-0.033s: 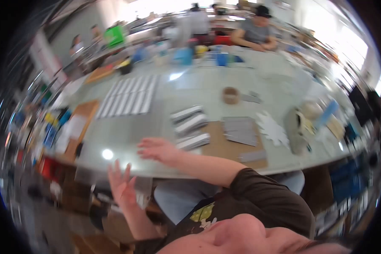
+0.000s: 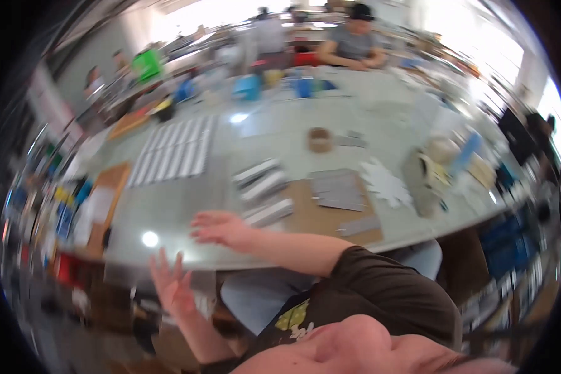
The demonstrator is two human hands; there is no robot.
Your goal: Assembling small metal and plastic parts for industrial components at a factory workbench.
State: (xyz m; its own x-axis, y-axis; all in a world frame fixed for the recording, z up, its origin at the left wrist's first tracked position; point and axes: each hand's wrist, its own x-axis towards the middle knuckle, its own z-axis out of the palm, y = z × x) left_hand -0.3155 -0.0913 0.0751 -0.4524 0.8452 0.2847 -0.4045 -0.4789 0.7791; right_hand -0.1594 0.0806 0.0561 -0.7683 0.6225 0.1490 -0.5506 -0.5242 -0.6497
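Note:
My left hand (image 2: 173, 288) hangs just off the table's near edge, its fingers spread and nothing in them. Over the near part of the glass-like table (image 2: 168, 215) my right hand (image 2: 223, 230) reaches leftward, fingers stretched out and also holding nothing. Close to the right hand lie grey-and-white striped strips (image 2: 262, 181), stacked in bundles and partly on a brown board (image 2: 299, 215). On that board are a flat grey piece (image 2: 338, 190) and a smaller grey strip (image 2: 359, 225). Motion blur softens both hands.
Striped strips (image 2: 173, 149) lie in rows at the left. A roll of brown tape (image 2: 320, 140), a white jagged-edged sheet (image 2: 383, 181) and a grey-green bag-like item (image 2: 419, 184) are farther right. Another person (image 2: 354, 43) sits across the table.
The whole scene sits slightly farther left in the picture, as the view has turned. Both hands stay open and empty, in nearly the same pose.

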